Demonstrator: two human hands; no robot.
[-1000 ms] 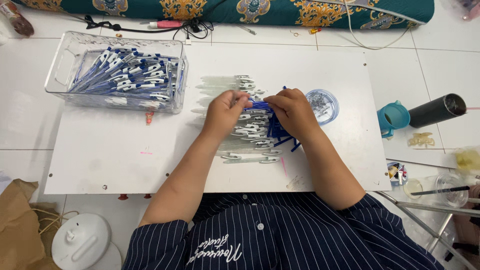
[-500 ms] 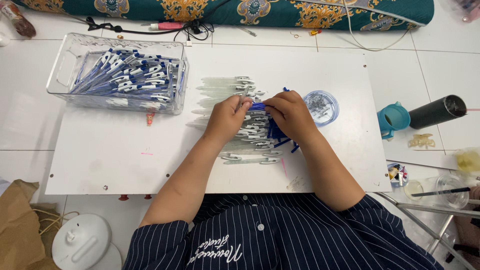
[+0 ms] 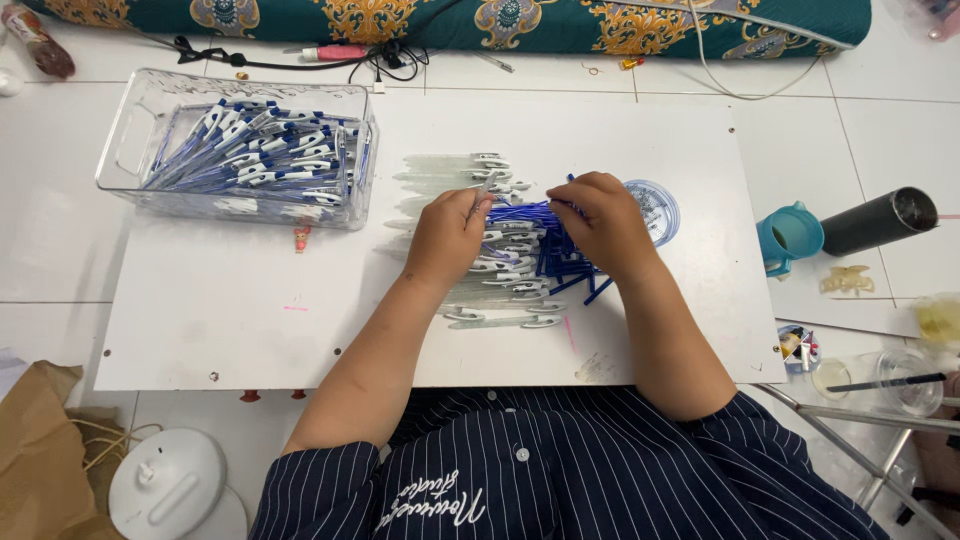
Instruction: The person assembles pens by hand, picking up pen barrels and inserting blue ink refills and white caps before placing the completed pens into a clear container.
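A: What is the left hand [image 3: 448, 232] doing?

B: It pinches a single clear pen barrel with a white clip [image 3: 482, 190] between thumb and forefinger, the barrel tilted up and away from the palm. The hand rests on the pile of clear pen barrels [image 3: 500, 270] in the middle of the flat white board worktop [image 3: 200, 330].

A: And the right hand [image 3: 605, 222]?

B: Curled narrow, fingers closed over a bunch of thin blue ink refills [image 3: 525, 212] that lies just right of the pile of barrels. Whether it grips one refill or several I cannot tell. The two hands almost meet over the pile.

A: What else sits around that pile?

B: Just right of it, partly behind the right hand, a small round clear lid with tiny metal parts [image 3: 655, 208]. Well to the left, at the worktop's far left corner, a clear rectangular plastic bin [image 3: 130, 150] full of assembled blue and white pens [image 3: 260, 155]. Further right, off the worktop on the white tiled floor [image 3: 60, 250], a teal plastic cup [image 3: 790, 235] touches a black cylinder lying on its side [image 3: 880, 222]. Beyond the pile, along the far edge, runs a teal patterned fabric roll [image 3: 450, 20].
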